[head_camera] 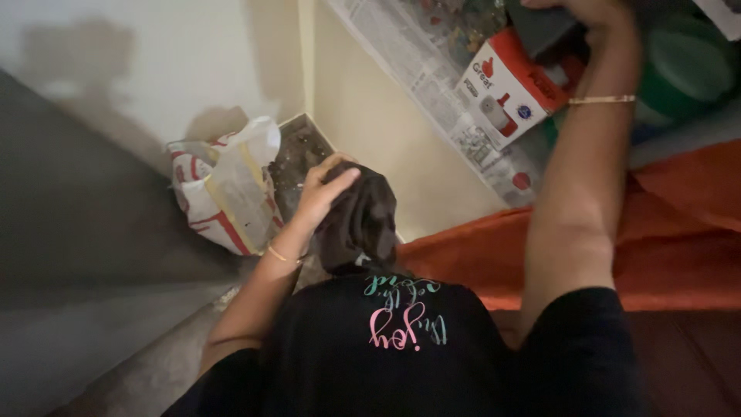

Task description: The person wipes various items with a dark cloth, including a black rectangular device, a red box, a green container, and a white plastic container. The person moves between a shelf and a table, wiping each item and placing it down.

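Big orange cloth [679,232] spread out low on the right. Above that, a long sheet of newspaper [432,69] lying under the things up top. Over in the corner by the wall, a white plastic bag [224,185] with red and yellow stripes, standing apart from everything else. Up top on the newspaper, a red and white box [509,85], with a green round thing [687,69] near it on the right.

Then the dark cloth [363,220], bunched up and hanging down in the middle, just above the black shirt. Left hand [320,193] closed on the top of the dark cloth, fingers wrapped over the bunch. Right hand [590,11] way up high, well apart from the left, resting on a dark flat thing [540,27] just beside the box. Cut off by the top edge, so cannot tell if closed or open. Thin gold bangle [602,99] on that wrist.

Good way to do this bit:
- Hold the dark cloth tight near the top, so no part slips loose.
- Lift high enough to clear the floor and the bag.
- Move the upper arm slowly, so as not to bump the box.
- Look up before pulling or pushing anything up there.
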